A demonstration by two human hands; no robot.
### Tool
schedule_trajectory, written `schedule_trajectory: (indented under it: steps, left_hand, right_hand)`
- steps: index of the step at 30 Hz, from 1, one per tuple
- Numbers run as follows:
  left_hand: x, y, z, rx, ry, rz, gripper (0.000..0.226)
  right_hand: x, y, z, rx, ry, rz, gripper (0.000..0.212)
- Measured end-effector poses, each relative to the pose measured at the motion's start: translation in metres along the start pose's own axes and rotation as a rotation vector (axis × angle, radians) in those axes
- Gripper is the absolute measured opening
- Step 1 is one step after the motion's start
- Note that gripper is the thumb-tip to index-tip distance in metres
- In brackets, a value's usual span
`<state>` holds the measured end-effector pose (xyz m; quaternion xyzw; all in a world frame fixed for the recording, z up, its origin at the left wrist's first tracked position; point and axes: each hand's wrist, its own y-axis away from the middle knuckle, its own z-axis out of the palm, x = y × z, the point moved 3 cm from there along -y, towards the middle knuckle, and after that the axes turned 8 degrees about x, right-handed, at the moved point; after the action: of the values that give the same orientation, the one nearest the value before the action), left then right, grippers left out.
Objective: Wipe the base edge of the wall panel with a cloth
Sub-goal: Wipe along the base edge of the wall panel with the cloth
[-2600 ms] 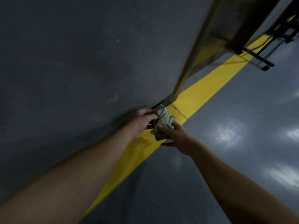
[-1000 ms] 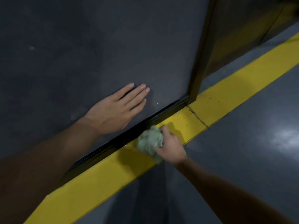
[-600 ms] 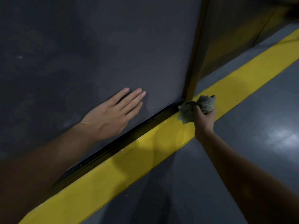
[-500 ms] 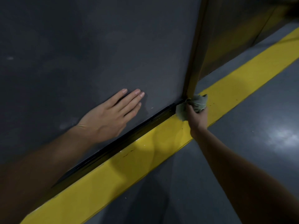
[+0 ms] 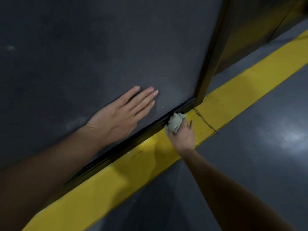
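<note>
The right hand (image 5: 182, 136) squeezes a soft, light, bunched-up cloth (image 5: 175, 123) against the dark bottom edge (image 5: 133, 142) of the wall (image 5: 100, 47), near the far corner, while the left hand (image 5: 121, 116) rests flat and open on the wall.

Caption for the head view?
Right hand presses a balled cloth to the base edge of the wall panel, left hand flat on it.

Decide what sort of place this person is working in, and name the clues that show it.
Probably a factory or warehouse, though that is a guess: a glossy grey floor, a yellow line painted along it, and a dark wall panel ending at a metal post.
</note>
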<state>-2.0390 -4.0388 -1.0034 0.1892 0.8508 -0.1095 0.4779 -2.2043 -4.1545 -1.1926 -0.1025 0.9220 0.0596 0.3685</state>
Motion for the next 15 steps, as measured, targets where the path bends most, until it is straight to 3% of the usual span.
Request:
schedule_trajectory:
  steps: [5, 8, 11, 15]
  left_hand:
    - [-0.002, -0.001, -0.002, -0.004, -0.047, 0.007, 0.074]
    - [-0.002, 0.0, -0.002, -0.029, -0.062, 0.018, 0.074]
    - [-0.002, 0.0, -0.001, -0.035, -0.05, 0.022, 0.074]
    - [0.0, 0.0, 0.001, -0.032, -0.049, 0.029, 0.073]
  right_hand:
    - [-0.009, 0.029, 0.01, -0.147, 0.205, -0.25, 0.066]
    - [-0.005, 0.015, -0.006, -0.197, 0.259, -0.304, 0.054]
    - [0.001, -0.013, -0.036, -0.082, 0.219, -0.184, 0.039]
    - [0.007, -0.057, -0.065, -0.078, 0.219, 0.006, 0.048]
